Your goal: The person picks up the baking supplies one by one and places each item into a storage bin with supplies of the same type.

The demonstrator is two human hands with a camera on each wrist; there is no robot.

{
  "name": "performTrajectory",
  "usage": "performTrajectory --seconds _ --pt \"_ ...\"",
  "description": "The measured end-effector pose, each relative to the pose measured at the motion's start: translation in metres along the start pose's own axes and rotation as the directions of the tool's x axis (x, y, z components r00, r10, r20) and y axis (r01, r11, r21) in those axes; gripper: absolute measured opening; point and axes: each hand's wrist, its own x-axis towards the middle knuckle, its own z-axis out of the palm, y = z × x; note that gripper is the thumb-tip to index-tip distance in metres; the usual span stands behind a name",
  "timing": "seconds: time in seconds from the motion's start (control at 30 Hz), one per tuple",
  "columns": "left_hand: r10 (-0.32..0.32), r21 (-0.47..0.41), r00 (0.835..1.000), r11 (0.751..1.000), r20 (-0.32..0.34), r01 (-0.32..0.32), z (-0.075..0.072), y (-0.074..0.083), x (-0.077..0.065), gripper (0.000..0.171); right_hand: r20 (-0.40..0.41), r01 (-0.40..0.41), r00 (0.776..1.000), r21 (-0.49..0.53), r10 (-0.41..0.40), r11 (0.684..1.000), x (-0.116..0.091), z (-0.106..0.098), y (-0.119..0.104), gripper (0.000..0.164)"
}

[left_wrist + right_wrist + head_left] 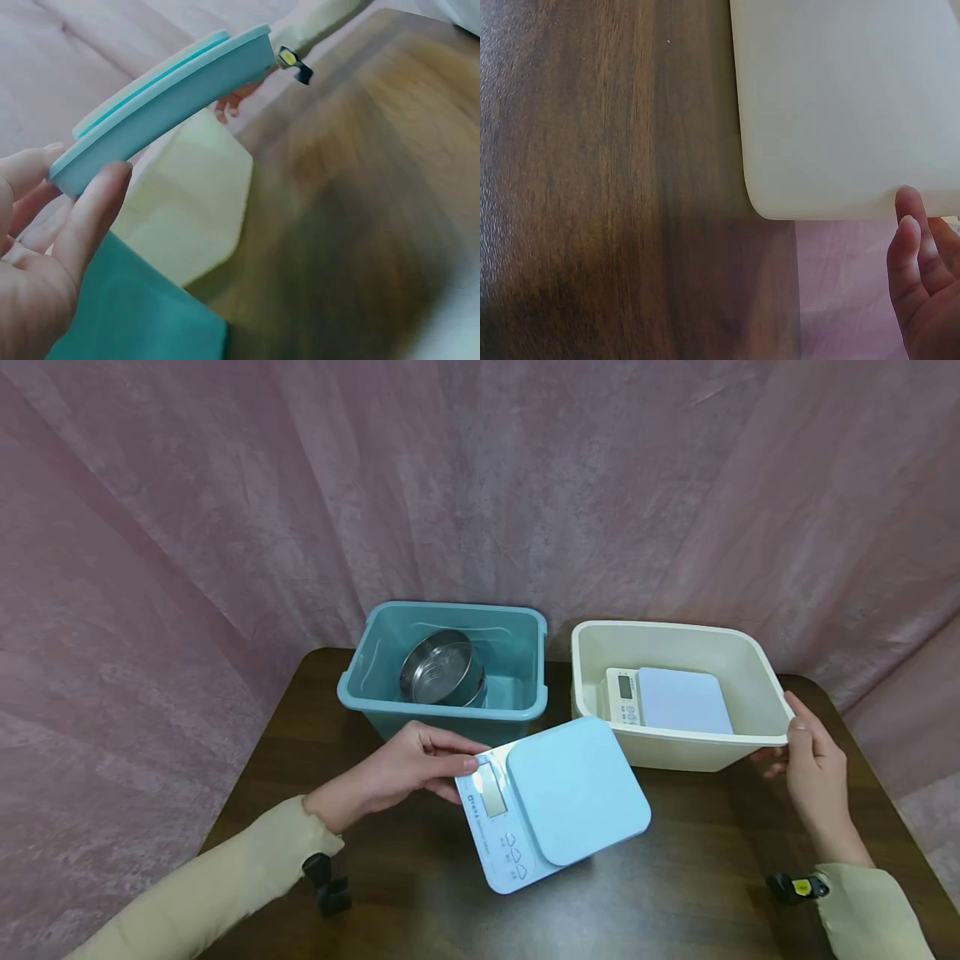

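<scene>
My left hand (408,768) pinches a light blue kitchen scale (577,793) by its display-end corner, thumb on top and fingers beneath. The scale is held tilted above the table, in front of both bins; its side edge (165,109) shows in the left wrist view. At the far right, my right hand (817,768) holds the right end of a cream plastic bin (675,747), fingers bent at its rim. In the right wrist view its fingertips (909,199) touch the bin's outer wall (840,112). Inside that bin lies a second scale (682,700) with a pale lilac platform.
A teal plastic bin (442,610) stands left of the cream one, with a round metal sieve or pan (442,668) leaning inside it. Both sit at the back of a dark wooden table (405,893). Behind hangs a pink curtain (480,485).
</scene>
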Motion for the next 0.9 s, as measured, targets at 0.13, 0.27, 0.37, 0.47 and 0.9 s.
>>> performTrajectory --seconds 0.13,0.27,0.37,0.47,0.9 --pt "-0.001 -0.02 1.0 1.0 0.0 0.001 0.001 0.019 0.01 0.041 -0.009 -0.007 1.0 0.027 0.008 1.0 0.0 0.001 -0.001 0.047" --pt "-0.009 -0.032 1.0 0.999 -0.03 0.008 0.002 0.035 0.025 0.038 -0.011 -0.01 1.0 0.048 0.01 0.999 -0.001 0.001 -0.001 0.047" --pt "-0.005 -0.036 0.998 0.999 -0.055 0.003 0.002 0.046 0.038 0.036 -0.009 -0.006 1.0 0.051 0.006 0.999 -0.001 0.001 -0.001 0.047" --pt "0.011 -0.037 0.997 0.999 -0.072 -0.014 0.004 0.057 0.054 0.036 -0.008 -0.004 1.0 0.07 0.005 0.998 -0.001 0.001 -0.001 0.047" --pt "0.025 -0.052 0.996 0.998 -0.082 -0.029 0.018 0.087 0.124 0.032 -0.025 -0.015 1.0 0.113 0.018 0.993 -0.003 -0.002 0.0 0.046"
